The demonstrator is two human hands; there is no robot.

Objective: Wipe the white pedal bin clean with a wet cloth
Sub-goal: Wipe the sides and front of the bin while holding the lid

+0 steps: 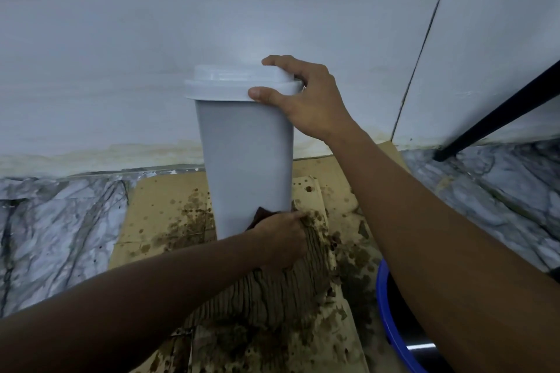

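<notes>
Stained cardboard [157, 200] — right fingers [272, 61] grip bin lid [230, 82].

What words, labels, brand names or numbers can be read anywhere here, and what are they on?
None: no text can be read in this view.
The bin and its lid, gripped by the right hand, show plain white, with no label or brand.
The cardboard bears only brown stains; the blue bucket and the cloth in the left hand show no print.
</notes>
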